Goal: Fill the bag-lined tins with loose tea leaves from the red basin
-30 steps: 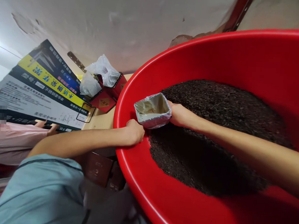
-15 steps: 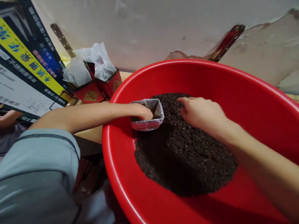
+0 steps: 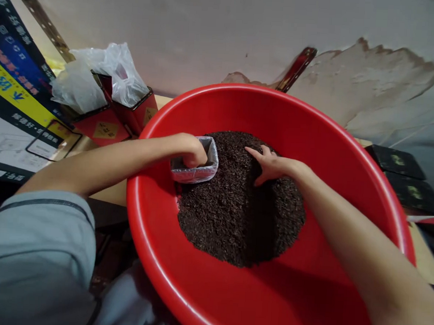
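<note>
Left hand (image 3: 193, 152) inside box (image 3: 199, 175), grip hidden. Right hand (image 3: 268, 165) spread, empty, at leaves (image 3: 214, 215); gathering would require curling.

left hand (image 3: 194, 152) inside lined container (image 3: 200, 175) | right hand (image 3: 268, 164) spread over dark flakes (image 3: 214, 220), contact unclear

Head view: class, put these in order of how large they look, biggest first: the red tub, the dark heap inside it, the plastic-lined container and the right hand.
1. Red tub
2. Dark heap
Unranked: plastic-lined container and right hand look alike; the left hand hides part of the container.
</note>
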Action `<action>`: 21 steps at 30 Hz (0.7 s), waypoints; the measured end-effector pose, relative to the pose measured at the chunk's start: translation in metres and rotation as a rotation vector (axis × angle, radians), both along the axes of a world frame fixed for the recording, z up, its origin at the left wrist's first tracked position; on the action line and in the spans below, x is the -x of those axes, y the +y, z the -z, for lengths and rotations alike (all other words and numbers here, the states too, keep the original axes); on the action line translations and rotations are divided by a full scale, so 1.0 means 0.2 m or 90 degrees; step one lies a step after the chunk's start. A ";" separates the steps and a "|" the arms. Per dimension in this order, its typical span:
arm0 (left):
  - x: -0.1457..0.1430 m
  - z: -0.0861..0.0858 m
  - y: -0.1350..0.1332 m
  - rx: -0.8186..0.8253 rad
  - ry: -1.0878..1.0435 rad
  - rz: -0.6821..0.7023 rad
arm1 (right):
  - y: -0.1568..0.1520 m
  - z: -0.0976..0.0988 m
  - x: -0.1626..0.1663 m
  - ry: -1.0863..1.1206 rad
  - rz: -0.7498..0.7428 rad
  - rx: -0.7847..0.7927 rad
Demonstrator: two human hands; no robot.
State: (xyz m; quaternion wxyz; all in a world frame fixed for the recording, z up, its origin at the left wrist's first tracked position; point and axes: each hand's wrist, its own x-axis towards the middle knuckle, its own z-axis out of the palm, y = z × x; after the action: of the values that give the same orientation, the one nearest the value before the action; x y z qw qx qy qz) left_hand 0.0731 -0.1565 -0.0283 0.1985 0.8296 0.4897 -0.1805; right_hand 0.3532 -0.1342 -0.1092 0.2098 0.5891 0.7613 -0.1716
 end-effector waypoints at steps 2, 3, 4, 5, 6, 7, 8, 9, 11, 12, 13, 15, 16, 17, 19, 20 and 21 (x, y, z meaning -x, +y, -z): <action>0.03 -0.13 0.00 0.104 0.137 0.060 | -0.03 0.00 0.05 -0.015 0.022 -0.014; 0.04 -0.20 0.01 0.111 0.156 0.073 | -0.05 0.00 0.07 -0.019 0.032 -0.036; 0.05 -0.27 0.02 0.087 0.129 0.071 | -0.07 0.00 0.09 -0.025 0.043 -0.065; 0.06 -0.31 0.03 0.043 0.078 0.058 | -0.10 0.00 0.10 -0.033 0.052 -0.096; 0.06 -0.34 0.05 -0.015 0.011 0.043 | -0.12 -0.01 0.11 -0.041 0.057 -0.123; 0.06 -0.35 0.06 -0.083 -0.057 0.030 | -0.14 -0.01 0.12 -0.049 0.059 -0.146; 0.06 -0.34 0.08 -0.152 -0.114 0.019 | -0.15 -0.01 0.12 -0.055 0.056 -0.160; 0.05 -0.32 0.09 -0.211 -0.151 0.013 | -0.16 -0.01 0.11 -0.058 0.048 -0.164; 0.05 -0.24 0.14 -0.268 -0.163 0.007 | -0.15 0.00 0.10 -0.060 0.032 -0.161; 0.05 -0.20 0.16 -0.263 -0.152 0.007 | -0.14 0.00 0.09 -0.061 0.027 -0.155; 0.06 -0.16 0.19 -0.247 -0.145 0.007 | -0.14 0.00 0.08 -0.062 0.023 -0.149; 0.09 -0.11 0.25 -0.222 -0.159 0.002 | -0.13 0.01 0.08 -0.064 0.021 -0.140; 0.11 -0.09 0.28 -0.217 -0.180 -0.007 | -0.12 0.01 0.07 -0.064 0.020 -0.142; 0.13 -0.08 0.31 -0.213 -0.207 -0.019 | -0.13 0.01 0.07 -0.064 0.018 -0.146; 0.17 -0.07 0.36 -0.202 -0.267 -0.052 | -0.14 0.01 0.08 -0.063 0.012 -0.160; 0.19 -0.06 0.37 -0.193 -0.292 -0.070 | -0.14 0.01 0.08 -0.062 0.008 -0.167; 0.20 -0.06 0.39 -0.182 -0.314 -0.086 | -0.15 0.01 0.08 -0.062 0.004 -0.172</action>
State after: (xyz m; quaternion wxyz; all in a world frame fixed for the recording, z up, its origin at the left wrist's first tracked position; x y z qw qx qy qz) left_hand 0.0328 -0.0790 -0.0168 0.2041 0.8334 0.5015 0.1108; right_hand 0.3369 -0.1635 -0.1104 0.1646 0.6218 0.7647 -0.0392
